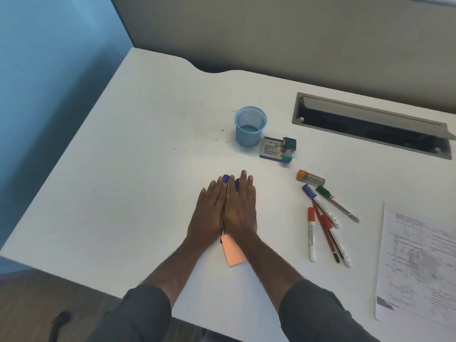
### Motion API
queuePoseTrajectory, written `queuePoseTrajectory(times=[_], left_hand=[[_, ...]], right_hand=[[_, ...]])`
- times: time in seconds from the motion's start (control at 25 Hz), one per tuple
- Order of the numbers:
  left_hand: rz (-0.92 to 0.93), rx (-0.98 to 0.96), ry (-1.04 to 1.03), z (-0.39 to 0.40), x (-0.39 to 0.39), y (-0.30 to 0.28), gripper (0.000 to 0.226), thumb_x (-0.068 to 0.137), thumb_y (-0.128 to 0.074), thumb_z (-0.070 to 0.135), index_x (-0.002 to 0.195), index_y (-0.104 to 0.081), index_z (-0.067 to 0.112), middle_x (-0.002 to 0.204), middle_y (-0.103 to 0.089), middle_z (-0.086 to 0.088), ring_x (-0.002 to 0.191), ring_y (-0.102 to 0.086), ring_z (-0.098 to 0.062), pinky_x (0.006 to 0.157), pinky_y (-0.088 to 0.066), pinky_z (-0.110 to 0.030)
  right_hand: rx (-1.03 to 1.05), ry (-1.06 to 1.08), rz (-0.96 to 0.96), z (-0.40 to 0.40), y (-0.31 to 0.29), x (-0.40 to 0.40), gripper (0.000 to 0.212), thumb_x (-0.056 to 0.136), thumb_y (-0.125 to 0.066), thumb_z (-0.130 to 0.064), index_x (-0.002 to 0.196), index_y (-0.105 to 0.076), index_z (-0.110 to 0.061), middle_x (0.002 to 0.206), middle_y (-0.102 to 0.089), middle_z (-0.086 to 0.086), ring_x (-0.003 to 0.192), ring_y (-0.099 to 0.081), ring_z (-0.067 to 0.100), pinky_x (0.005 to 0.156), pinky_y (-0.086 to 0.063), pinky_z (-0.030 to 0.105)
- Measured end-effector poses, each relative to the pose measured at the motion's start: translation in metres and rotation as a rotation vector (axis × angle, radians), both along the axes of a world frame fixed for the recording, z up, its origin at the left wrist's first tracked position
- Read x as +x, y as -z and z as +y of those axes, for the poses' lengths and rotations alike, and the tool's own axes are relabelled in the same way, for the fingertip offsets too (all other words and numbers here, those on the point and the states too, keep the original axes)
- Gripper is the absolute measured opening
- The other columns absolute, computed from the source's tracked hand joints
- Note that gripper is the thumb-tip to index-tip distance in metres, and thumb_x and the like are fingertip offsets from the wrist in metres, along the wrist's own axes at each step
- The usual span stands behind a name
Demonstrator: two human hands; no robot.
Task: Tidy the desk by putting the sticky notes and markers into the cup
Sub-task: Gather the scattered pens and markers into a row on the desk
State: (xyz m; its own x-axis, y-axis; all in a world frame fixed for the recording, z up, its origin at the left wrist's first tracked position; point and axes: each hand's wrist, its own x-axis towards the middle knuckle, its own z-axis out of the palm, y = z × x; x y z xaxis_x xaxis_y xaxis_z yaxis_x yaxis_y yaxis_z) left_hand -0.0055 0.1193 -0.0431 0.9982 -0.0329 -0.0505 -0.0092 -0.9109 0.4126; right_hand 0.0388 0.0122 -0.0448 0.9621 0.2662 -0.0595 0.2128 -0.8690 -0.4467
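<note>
- The left hand [209, 211] and the right hand [240, 208] lie side by side on the white tabletop [138, 169], fingers straight and flat, inner edges touching.
- Both hands press down on a few markers; only their blue caps [225, 178] show past the fingertips.
- An orange sticky note [233, 253] lies on the tabletop between the wrists, one end tucked under the heels of the hands.
- The blue mesh cup [250, 125] stands upright beyond the hands, apart from them; nothing shows inside it.
- Just right of the cup lies a small purple box [272, 147] with green binder clips [289, 144] against it.
- To the right, well apart from the hands, lie more markers in a loose pile: red [311, 233], blue-capped [320, 204] and green-capped [336, 203], some crossing.
- An orange-capped grey marker [310, 178] lies just above that pile.
- A printed sheet [417, 262] sits at the right edge.
</note>
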Motion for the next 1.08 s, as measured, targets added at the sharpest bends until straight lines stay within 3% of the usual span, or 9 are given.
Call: queuePoseTrajectory(times=[0.16,0.28,0.56,0.72,0.96,1.08], left_hand=[[0.025,-0.037,-0.015,0.055,0.002,-0.001,0.064,0.105,-0.031,0.033,0.158,0.001,0.018,0.167,0.000,0.002,0.155,0.002,-0.012,0.126,-0.011,-0.044],[0.045,-0.042,-0.038,0.095,0.002,-0.001,0.068,0.105,-0.041,0.027,0.157,0.001,0.018,0.168,-0.001,0.002,0.154,0.002,-0.010,0.126,-0.010,-0.045],[0.044,-0.089,-0.090,0.175,0.001,-0.003,0.064,0.105,-0.036,0.028,0.157,0.002,0.022,0.167,0.000,0.008,0.153,0.004,-0.005,0.126,-0.003,-0.041],[0.026,-0.106,-0.096,0.195,0.005,-0.002,0.061,0.107,-0.034,0.029,0.158,-0.001,0.020,0.166,0.002,0.012,0.153,0.004,-0.005,0.126,-0.003,-0.039],[-0.007,-0.104,-0.095,0.193,0.004,-0.004,0.067,0.100,-0.022,0.048,0.157,0.001,0.020,0.164,0.004,0.014,0.153,0.006,-0.002,0.126,-0.006,-0.040],[-0.051,-0.035,-0.061,0.195,0.003,-0.005,0.070,0.102,-0.029,0.045,0.158,-0.007,0.010,0.167,-0.003,0.003,0.155,-0.002,-0.013,0.125,-0.015,-0.045]], right_hand=[[0.022,0.039,0.041,0.061,0.000,0.006,0.052,0.105,-0.030,-0.028,0.154,-0.023,-0.015,0.165,-0.004,0.015,0.152,0.001,0.032,0.124,-0.007,0.043],[0.056,0.039,0.042,0.103,-0.001,0.008,0.051,0.105,-0.032,-0.029,0.153,-0.025,-0.014,0.164,-0.007,0.016,0.152,-0.001,0.033,0.124,-0.007,0.043],[0.080,0.002,0.039,0.184,-0.004,0.012,0.050,0.103,-0.036,-0.027,0.151,-0.029,-0.012,0.164,-0.010,0.018,0.152,-0.006,0.035,0.123,-0.013,0.045],[0.091,0.015,0.058,0.205,-0.005,0.017,0.051,0.104,-0.032,-0.028,0.152,-0.028,-0.013,0.164,-0.007,0.016,0.152,-0.002,0.033,0.123,-0.011,0.044],[0.051,-0.009,0.074,0.205,-0.006,0.019,0.053,0.105,-0.025,-0.031,0.155,-0.019,-0.014,0.165,0.002,0.015,0.152,0.006,0.032,0.124,-0.004,0.042],[0.039,-0.019,0.082,0.204,-0.010,0.019,0.055,0.105,-0.024,-0.031,0.156,-0.015,-0.014,0.165,0.006,0.015,0.152,0.007,0.032,0.123,-0.004,0.043]])
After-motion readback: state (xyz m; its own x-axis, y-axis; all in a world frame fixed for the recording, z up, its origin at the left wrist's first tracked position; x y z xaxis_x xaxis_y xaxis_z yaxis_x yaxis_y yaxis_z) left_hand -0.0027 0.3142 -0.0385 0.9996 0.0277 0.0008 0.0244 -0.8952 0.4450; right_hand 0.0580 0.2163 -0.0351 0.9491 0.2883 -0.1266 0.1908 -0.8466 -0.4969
